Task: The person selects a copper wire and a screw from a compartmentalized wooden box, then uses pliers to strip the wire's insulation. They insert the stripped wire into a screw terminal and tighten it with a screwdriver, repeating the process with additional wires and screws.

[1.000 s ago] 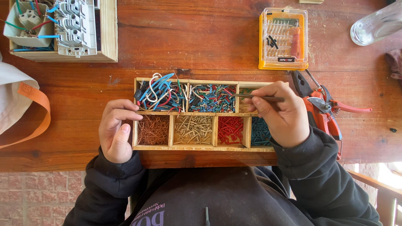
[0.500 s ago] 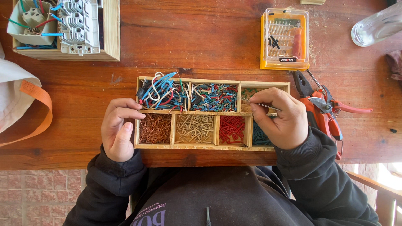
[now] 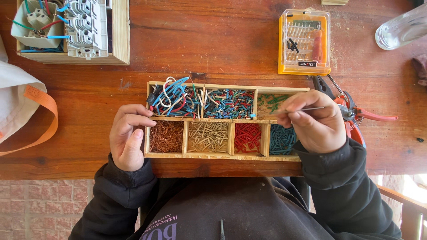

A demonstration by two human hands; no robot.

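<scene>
Wooden table [image 3: 213, 49], reddish planks, filling most of the view; near edge running just below the tray.

Black sleeves at the near edge, one to each side.

Tray [image 3: 222, 157], shallow wood, seven compartments, square to the near edge at its middle. Back row: long loose wires [image 3: 173, 100] in blue, white, red and green at left; short mixed bits [image 3: 229, 103] in the middle; a few green bits [image 3: 272, 101] on bare wood at right. Front row, left to right: copper strands [image 3: 166, 136], pale bits [image 3: 208, 136], red bits [image 3: 247, 137], teal bits [image 3: 281, 139].

Wooden box [image 3: 119, 33] at the far left corner, holding white sockets [image 3: 86, 22] and a pale cup with wires.

Cloth bag [image 3: 18, 102] with an orange strap over the left edge.

Orange case [image 3: 304, 42] with a clear lid, beyond the tray toward the far right.

Right hand [image 3: 313, 121] over the tray's right end, covering part of the teal compartment; thumb and fingers pinched on thin tweezers [image 3: 298, 109], which lie level and point left, tips over the green-bit compartment. Whether the tips hold anything: cannot tell.

Left hand [image 3: 128, 135] against the tray's left wall, fingers curled loosely into a half fist, knuckles touching the wood, grasping nothing visible.

Red-handled cutters [image 3: 356, 116] just right of the tray, partly under the right hand.

Clear bottle [image 3: 402, 27] at the far right corner.
</scene>
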